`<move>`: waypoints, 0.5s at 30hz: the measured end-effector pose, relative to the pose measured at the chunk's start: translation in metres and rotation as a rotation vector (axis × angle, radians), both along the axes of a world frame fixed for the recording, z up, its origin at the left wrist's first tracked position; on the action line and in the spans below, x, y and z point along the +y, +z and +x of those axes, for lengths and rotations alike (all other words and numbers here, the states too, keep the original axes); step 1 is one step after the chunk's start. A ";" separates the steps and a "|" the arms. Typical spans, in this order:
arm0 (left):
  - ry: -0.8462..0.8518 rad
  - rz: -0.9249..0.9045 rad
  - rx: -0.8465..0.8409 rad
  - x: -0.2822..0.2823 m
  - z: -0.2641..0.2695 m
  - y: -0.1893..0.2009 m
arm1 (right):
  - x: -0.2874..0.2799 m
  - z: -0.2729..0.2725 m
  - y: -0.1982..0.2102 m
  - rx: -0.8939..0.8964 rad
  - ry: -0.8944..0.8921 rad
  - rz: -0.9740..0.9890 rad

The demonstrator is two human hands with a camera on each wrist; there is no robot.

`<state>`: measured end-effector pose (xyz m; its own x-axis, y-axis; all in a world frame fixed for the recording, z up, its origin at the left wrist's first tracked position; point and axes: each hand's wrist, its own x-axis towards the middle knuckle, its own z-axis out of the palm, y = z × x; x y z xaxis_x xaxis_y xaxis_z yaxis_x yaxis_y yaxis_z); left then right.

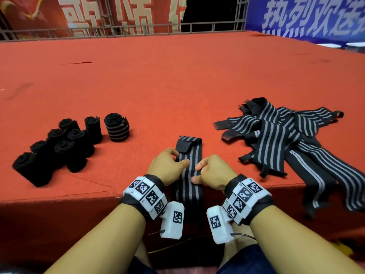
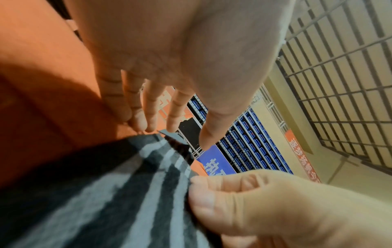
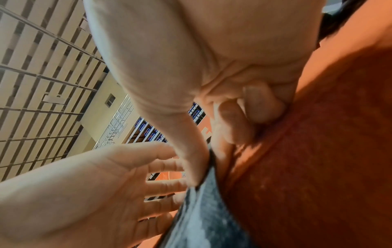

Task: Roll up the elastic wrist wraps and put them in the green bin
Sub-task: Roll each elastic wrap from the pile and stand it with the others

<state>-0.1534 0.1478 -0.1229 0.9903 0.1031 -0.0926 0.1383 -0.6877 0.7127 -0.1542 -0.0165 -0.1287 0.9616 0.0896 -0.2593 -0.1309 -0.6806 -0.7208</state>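
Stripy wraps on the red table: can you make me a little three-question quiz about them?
1. True or false: the stripy wrap between the two hands is already rolled up.
2. Which side of the red table holds the rolled wraps: A) the person's left, B) the person's right?
3. Fill in: the loose pile of wraps lies on the person's ___ side.

Key
1. False: it lies flat, hanging over the table edge. The right hand pinches its edge, and the left hand touches the other edge.
2. A
3. right
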 end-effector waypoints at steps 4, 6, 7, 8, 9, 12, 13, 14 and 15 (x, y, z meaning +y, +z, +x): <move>0.029 -0.187 0.021 0.002 0.008 -0.004 | -0.003 0.000 0.005 0.066 0.090 0.009; 0.032 -0.232 0.012 0.002 0.012 -0.005 | -0.002 0.000 0.007 0.037 0.091 -0.034; 0.036 -0.250 0.003 0.002 0.015 -0.006 | 0.000 0.000 0.008 0.012 0.077 -0.062; 0.036 -0.266 -0.006 0.002 0.017 -0.006 | 0.001 0.000 0.009 -0.012 0.061 -0.083; 0.035 -0.278 -0.017 0.002 0.019 -0.008 | 0.003 0.000 0.011 -0.037 0.049 -0.093; 0.028 -0.255 -0.063 0.000 0.025 -0.010 | 0.007 0.005 0.014 -0.176 0.034 -0.097; 0.013 -0.245 -0.079 -0.001 0.027 -0.011 | 0.010 0.007 0.015 -0.218 0.041 -0.107; -0.014 -0.239 -0.089 -0.003 0.028 -0.010 | 0.012 0.010 0.015 -0.253 0.054 -0.123; -0.045 -0.230 -0.086 -0.004 0.029 -0.010 | 0.015 0.013 0.016 -0.278 0.064 -0.142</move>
